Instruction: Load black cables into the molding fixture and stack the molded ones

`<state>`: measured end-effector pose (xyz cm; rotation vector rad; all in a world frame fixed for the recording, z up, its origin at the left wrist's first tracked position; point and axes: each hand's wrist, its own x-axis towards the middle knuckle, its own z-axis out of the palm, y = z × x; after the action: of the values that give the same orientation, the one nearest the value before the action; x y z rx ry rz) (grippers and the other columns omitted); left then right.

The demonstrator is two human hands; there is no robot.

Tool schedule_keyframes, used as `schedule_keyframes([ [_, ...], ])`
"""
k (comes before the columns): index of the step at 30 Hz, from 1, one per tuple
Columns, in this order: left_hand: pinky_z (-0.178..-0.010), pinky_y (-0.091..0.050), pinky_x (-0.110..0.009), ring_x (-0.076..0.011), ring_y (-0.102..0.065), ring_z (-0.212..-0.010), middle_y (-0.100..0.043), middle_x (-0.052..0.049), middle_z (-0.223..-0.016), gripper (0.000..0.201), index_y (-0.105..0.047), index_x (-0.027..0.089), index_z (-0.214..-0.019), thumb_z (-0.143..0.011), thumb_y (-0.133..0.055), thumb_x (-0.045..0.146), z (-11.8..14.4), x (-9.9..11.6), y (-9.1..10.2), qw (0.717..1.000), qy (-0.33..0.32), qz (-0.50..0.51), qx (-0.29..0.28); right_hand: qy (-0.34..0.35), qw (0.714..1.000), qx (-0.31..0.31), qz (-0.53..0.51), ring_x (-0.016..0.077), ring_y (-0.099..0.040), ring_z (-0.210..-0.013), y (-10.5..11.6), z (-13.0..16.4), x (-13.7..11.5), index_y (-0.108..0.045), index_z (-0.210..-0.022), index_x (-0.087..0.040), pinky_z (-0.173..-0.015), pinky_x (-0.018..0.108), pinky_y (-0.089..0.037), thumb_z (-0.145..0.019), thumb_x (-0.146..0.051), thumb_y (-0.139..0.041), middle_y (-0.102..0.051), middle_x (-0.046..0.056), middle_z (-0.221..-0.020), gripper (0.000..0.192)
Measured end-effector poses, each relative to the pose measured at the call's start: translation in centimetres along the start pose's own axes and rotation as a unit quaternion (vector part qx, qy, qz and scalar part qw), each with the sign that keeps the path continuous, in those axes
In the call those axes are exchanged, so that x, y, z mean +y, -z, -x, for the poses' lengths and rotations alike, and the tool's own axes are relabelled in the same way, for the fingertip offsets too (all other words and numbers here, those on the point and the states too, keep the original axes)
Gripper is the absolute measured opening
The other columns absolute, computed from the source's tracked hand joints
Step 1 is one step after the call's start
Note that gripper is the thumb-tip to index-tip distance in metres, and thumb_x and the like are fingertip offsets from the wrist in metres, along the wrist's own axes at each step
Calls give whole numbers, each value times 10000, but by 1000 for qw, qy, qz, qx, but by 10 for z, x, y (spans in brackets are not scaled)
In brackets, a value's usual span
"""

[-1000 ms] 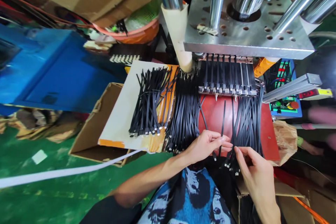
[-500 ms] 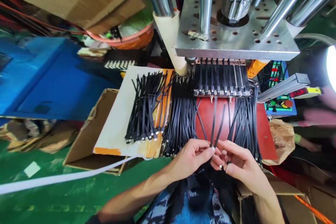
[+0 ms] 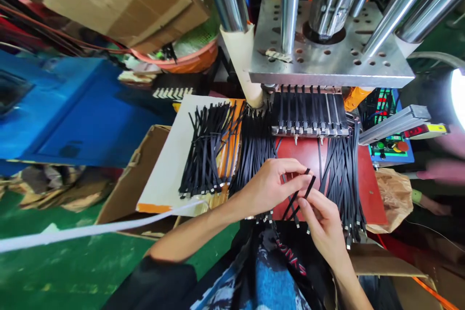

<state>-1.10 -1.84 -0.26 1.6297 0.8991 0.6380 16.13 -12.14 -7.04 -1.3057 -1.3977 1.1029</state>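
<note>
Over red pad [image 3: 368, 189], hands pinching black straps [image 3: 298, 198]

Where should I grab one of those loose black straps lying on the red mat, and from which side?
Pinch a black strap near its metal-tipped near end, coming from your side of the red mat. Those ends fan out past the mat's edge, while the far ends crowd under the press fixture.

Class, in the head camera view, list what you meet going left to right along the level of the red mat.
Open brown cardboard box → white card sheet → first pile of black straps → second pile of black straps → red mat → crumpled brown paper bag.
</note>
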Motion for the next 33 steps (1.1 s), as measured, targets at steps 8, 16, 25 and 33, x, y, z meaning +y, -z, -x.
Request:
schedule_keyframes([
  [8, -755, -519, -253, -167, -701, -848, -759, -70, -943, 189, -840, 148, -922, -949, -776, 324, -9, -12, 1, 991, -12, 123, -41, 32, 998, 51, 22, 122, -504, -628, 3, -8, -1, -712, -810, -223, -564, 259, -392, -981, -239, -721, -587, -19, -760, 173],
  [16, -727, -478, -266, -144, -625, -764, -706, -26, -824, 215, -793, 150, -898, -1009, -695, 306, -50, -9, 12, 989, -113, -41, 88, -116, 991, -53, -29, 129, -502, -622, -9, -5, 12, -602, -728, -208, -570, 261, -400, -1006, -422, -666, -528, -32, -695, 357],
  [25, -895, -534, -357, -223, -692, -893, -727, -88, -927, 164, -730, 141, -933, -1035, -610, 186, -178, -33, 15, 920, -122, -334, 165, -36, 980, -102, 169, 140, -556, -565, 128, -124, -25, -669, -671, -212, -566, 273, -429, -947, -541, -737, -617, -14, -597, 435],
  [33, -1218, -435, -475, -267, -582, -1423, -612, -158, -1523, 383, -622, 163, -1422, -1067, -552, 288, -140, -42, 8, 860, -304, -409, 12, 43, 984, -93, 148, 128, -506, -492, 142, -237, 6, -698, -727, -225, -480, 281, -368, -863, -648, -786, -599, -14, -583, 453],
])
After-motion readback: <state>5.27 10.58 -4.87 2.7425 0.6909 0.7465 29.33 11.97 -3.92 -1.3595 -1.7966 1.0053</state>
